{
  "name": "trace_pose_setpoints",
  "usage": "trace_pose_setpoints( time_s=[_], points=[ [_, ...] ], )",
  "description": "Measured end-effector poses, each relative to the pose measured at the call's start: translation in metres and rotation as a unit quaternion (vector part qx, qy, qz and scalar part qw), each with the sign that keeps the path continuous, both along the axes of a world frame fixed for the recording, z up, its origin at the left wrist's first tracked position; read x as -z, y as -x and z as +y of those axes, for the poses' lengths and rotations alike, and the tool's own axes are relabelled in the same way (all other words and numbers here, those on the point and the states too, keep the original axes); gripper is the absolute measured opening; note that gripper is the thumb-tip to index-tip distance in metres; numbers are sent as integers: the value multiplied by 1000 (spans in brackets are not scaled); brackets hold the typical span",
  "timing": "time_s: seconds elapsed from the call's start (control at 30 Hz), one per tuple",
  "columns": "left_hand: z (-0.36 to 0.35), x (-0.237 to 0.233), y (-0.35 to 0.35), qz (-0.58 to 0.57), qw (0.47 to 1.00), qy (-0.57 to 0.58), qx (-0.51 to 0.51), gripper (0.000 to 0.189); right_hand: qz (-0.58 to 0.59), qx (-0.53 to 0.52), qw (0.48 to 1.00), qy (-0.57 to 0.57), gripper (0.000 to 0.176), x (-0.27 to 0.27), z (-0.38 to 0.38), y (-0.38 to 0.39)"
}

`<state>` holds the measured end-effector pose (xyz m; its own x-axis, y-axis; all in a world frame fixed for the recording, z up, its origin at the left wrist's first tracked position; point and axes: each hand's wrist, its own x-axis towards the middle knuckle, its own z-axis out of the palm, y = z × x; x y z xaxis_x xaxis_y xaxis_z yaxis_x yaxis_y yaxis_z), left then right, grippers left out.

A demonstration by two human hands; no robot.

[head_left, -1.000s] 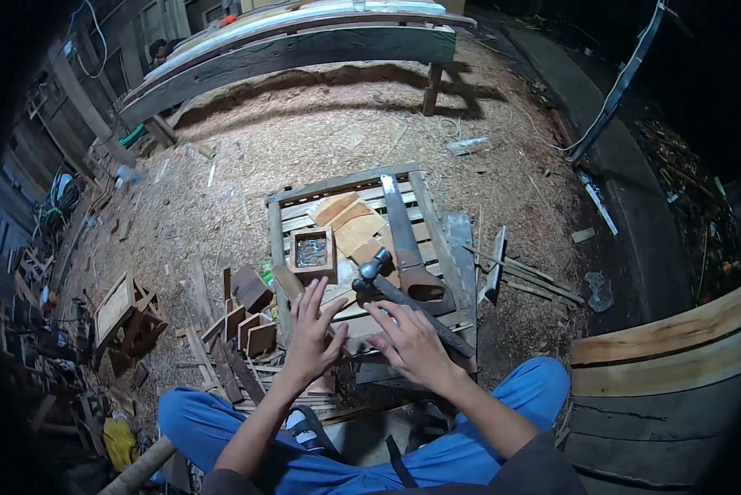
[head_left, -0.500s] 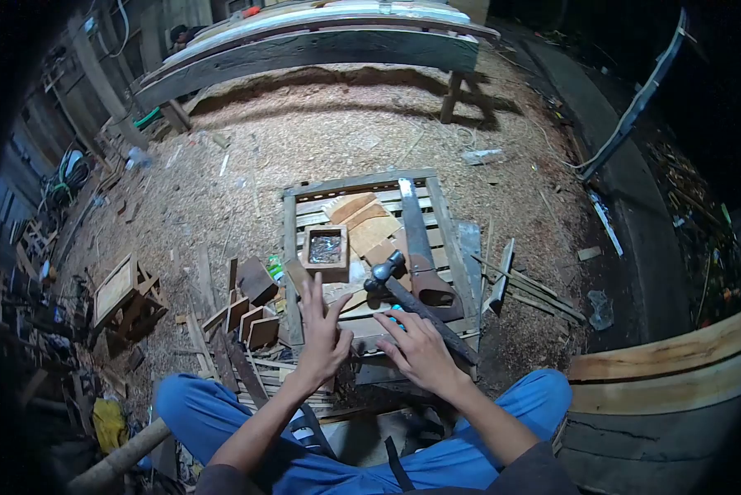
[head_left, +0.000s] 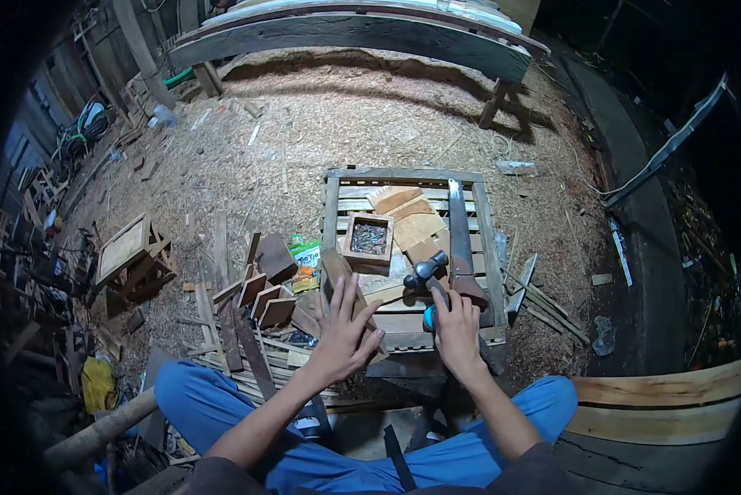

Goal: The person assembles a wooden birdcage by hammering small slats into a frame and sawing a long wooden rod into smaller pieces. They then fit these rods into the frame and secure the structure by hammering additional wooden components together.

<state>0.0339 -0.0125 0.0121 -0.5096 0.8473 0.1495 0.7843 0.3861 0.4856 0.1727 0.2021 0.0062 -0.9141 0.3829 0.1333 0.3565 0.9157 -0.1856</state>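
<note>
My left hand (head_left: 345, 337) is open, its fingers spread over the near-left side of a slatted wooden table (head_left: 483, 219). Under and beyond its fingertips lies a narrow wood block (head_left: 338, 270). My right hand (head_left: 458, 334) is closed over the handle of a hammer (head_left: 426, 269), whose metal head rests on the table pointing away from me. A turquoise round object (head_left: 429, 318) peeks out beside my right thumb. Close by stand a square wooden box (head_left: 370, 262) filled with small metal pieces, thin wood pieces (head_left: 417, 228), and a handsaw (head_left: 458, 227) lying lengthwise.
Wood offcuts (head_left: 275, 305) and a green packet (head_left: 305, 254) lie left of the table. A small wooden stool (head_left: 124, 252) stands farther left. Ahead is a long workbench (head_left: 354, 48) above sawdust-covered ground. Planks (head_left: 659, 421) lie at right, thin sticks (head_left: 543, 309) nearer the table.
My view has shifted left. My right hand has moved forward onto the hammer handle, while my left hand has come over the wood block with its fingers spread.
</note>
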Motion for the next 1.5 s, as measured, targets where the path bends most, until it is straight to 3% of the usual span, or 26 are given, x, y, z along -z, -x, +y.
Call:
trace_pose_setpoints(
  time_s=[0.07, 0.13, 0.27, 0.4, 0.5, 0.67, 0.73, 0.9, 0.93, 1.0, 1.07, 1.13, 1.17, 1.27, 1.33, 1.43, 1.5],
  points=[
    [1, 2, 3, -29, 999, -18, -28, 56, -45, 1, 999, -3, 61, 0, -1, 3],
    [5, 7, 7, -55, 997, -33, -53, 59, 31, -4, 995, 98, 59, 5, 0, 5],
    [5, 16, 6, -62, 994, -83, -43, 61, 46, -12, 994, 95, 53, -4, -11, 5],
    [12, 14, -1, -50, 996, -55, -53, 60, 72, -45, 994, 75, 51, -22, -22, -8],
    [10, 22, -12, -77, 990, -87, -85, 66, 161, -97, 978, 94, 44, -16, -22, -27],
    [-3, 10, -8, -115, 985, -110, -61, 69, 184, -206, 948, 155, 49, -12, -41, -22],
    [-2, 10, -10, -59, 996, -9, -62, 67, 151, -260, 937, 179, 53, -22, -53, -4],
    [10, 12, -9, 4, 996, -50, -77, 49, 140, -261, 939, 174, 51, -30, -45, 1],
    [14, 7, -6, 1, 997, -48, -67, 49, 140, -250, 942, 175, 51, -32, -40, -2],
    [24, -4, 2, -120, 983, -72, -119, 44, 113, -240, 953, 144, 50, -37, -31, -10],
    [35, -9, -3, -62, 988, -79, -120, 42, 126, -212, 958, 143, 47, -41, -24, -18],
    [41, -13, -7, 35, 994, -55, -90, 44, 130, -175, 962, 165, 45, -45, -20, -27],
    [44, -10, -9, -24, 996, -60, -69, 47, 124, -160, 963, 176, 44, -47, -19, -29],
    [51, 15, -11, -32, 992, -84, -92, 52, 119, -137, 965, 189, 43, -32, -21, -29],
    [54, 22, -11, -47, 987, -106, -107, 62, 113, -139, 948, 263, 43, -19, -24, -25],
    [57, 23, -13, -34, 988, -89, -123, 68, 124, -169, 937, 278, 47, 6, -23, -21],
    [60, 21, -11, -2, 993, -60, -103, 75, 111, -159, 940, 280, 60, 10, -18, -14]
  ],
)
